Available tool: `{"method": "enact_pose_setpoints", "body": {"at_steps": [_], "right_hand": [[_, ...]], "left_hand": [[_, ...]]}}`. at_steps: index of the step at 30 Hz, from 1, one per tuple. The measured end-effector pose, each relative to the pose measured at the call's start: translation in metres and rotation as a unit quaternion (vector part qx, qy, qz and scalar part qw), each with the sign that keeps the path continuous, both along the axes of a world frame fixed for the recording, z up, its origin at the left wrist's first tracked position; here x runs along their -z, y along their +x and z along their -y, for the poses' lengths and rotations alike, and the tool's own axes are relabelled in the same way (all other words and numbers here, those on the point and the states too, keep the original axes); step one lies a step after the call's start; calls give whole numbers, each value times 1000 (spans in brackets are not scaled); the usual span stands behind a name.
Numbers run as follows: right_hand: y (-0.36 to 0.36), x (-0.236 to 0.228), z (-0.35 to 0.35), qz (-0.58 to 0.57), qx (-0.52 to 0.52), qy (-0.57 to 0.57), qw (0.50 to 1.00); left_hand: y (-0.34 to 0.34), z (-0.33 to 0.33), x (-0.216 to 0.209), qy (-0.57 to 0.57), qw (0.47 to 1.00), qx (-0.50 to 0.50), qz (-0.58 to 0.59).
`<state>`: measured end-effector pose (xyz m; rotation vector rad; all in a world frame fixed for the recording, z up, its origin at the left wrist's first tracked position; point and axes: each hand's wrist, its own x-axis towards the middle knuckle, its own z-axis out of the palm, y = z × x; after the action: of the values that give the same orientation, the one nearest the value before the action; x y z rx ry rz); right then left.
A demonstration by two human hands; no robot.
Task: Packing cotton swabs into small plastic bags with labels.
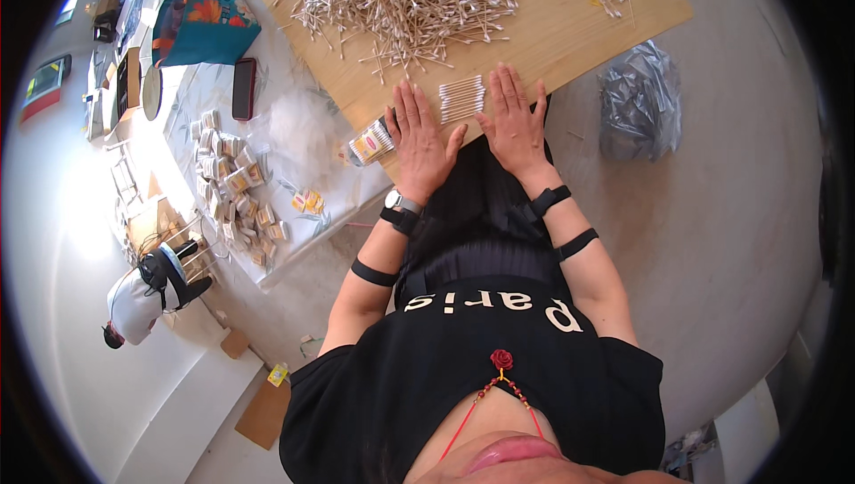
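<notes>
Both hands rest palm down near the front edge of a wooden board [570, 48], fingers stretched out. Between them lies a neat row of cotton swabs [461, 99], set side by side. My left hand [421, 141] is at the left of that row, and nothing shows in its grasp. My right hand [517, 132] lies flat to the right of the row, its thumb close to the swab ends. Beside my left hand sits a small clear packet of cotton swabs [370, 143] with a coloured label. Farther back, a large loose heap of cotton swabs [401, 3] covers the board.
On a covered table at left are many filled packets [233, 177], yellow labels [308, 201], a phone [243, 89] and a teal bag [203, 32]. A bin lined with a grey plastic bag [639, 101] stands right of the board. Another person [147, 292] is at far left.
</notes>
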<state>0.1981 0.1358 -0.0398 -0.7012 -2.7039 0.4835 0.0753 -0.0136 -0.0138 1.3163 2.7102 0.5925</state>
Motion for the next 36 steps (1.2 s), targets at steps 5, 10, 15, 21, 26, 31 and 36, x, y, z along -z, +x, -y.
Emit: {"method": "enact_pose_setpoints", "body": {"at_steps": [5,10,15,21,26,31,36], "right_hand": [[-7,4,-7,56,-31,23,998],[-13,4,-10,73,-41,42,996],[-17,2,-9,91,-55,47,993],[-19,2,-5,82,-66,34,994],[-19,3,-7,77,-67,31,994],[-18,2,-10,71,-64,20,995],[-17,1,-8,74,-66,18,995]], "left_hand": [[-1,3,12,-75,997,8,-5],[-4,-5,13,-87,996,13,-2],[-3,-8,16,-89,996,7,-13],[1,-9,16,-89,996,-1,-13],[1,-9,17,-83,996,-8,-10],[3,-7,14,-32,999,-7,6],[5,-8,11,-85,996,23,-21]]}}
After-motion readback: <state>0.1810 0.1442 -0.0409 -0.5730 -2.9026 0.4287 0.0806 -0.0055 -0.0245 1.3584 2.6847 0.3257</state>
